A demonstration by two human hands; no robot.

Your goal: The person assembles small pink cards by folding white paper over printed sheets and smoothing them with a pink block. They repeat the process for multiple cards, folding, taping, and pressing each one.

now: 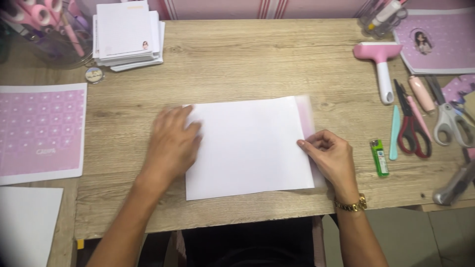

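A white sheet of paper lies flat on the wooden table, with a pink-tinted layer showing along its right edge. My left hand lies flat on the sheet's left edge, fingers spread, pressing it down. My right hand pinches the sheet's right edge between thumb and fingers, where the pink strip shows. A gold bracelet sits on my right wrist.
A stack of white notepads stands at the back left. A pink printed sheet lies at the left. To the right are a pink roller, a green lighter, red scissors, grey scissors and a pink printed book.
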